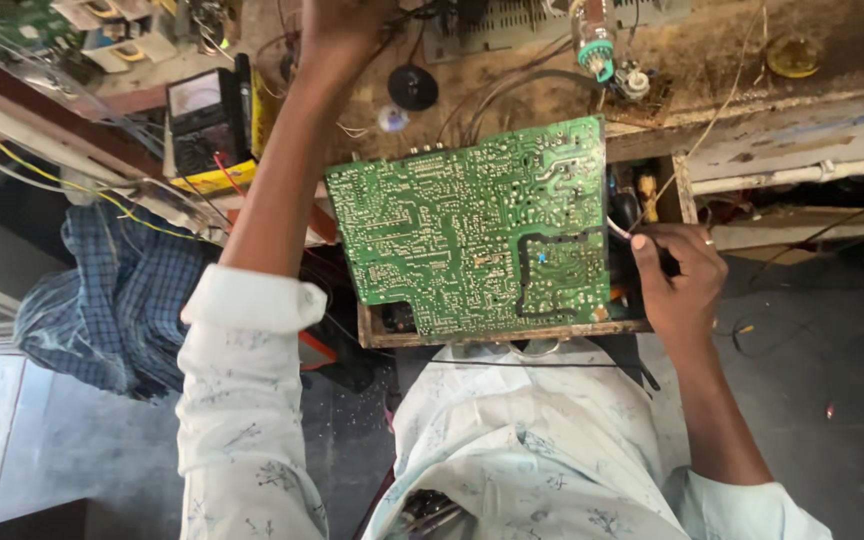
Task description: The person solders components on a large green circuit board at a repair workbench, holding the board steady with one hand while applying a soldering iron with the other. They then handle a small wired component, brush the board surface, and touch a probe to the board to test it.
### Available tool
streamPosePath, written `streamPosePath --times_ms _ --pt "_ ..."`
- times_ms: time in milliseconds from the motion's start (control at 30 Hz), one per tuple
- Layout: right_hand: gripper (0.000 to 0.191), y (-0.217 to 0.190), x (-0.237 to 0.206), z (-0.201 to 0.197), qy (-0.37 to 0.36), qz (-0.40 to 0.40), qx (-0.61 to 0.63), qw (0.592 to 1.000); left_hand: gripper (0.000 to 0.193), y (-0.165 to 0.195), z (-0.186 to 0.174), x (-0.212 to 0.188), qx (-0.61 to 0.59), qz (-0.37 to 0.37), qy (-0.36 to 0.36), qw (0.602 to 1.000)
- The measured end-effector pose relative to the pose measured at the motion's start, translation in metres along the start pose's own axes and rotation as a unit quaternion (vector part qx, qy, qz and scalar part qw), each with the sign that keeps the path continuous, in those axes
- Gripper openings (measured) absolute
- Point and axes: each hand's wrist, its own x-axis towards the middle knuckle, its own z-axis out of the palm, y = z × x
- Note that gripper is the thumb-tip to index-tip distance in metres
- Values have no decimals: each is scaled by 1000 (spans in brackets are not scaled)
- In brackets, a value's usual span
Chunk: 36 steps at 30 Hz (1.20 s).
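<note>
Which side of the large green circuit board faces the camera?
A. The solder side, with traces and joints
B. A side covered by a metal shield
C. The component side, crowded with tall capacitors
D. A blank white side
A: the large green circuit board shows pale traces and solder joints, while the right hand holds a thin tool at its right edge.

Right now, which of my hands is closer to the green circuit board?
Right. The right hand is beside the green circuit board's right edge, pinching a thin tool. The left hand reaches past the board's far left corner, among the wires on the bench.
</note>
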Motion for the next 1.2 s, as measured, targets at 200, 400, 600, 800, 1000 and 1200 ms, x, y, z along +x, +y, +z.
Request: streamPosePath --times_ms 200,400,600,800,1000,1200 --pt "15 -16 4 -4 17 -22 28 999 19 112 -52 -82 -186 -89 -38 978" --pt "20 -70 -11 -16 -17 -44 127 991 16 165 -30 -206 -318 -254 -71 911" --pt "47 -95 -51 1 -243 67 345 904 18 174 19 -301 -409 -352 -211 815" --pt "30 -55 -75 -28 -429 74 285 854 45 161 14 -331 -182 -316 -290 885" --pt "24 -8 -89 -101 -406 122 128 897 44 128 4 -361 -174 -378 -224 881" --pt "26 49 -102 -195 -243 237 -84 937 55 112 -30 -376 38 -308 -147 939"
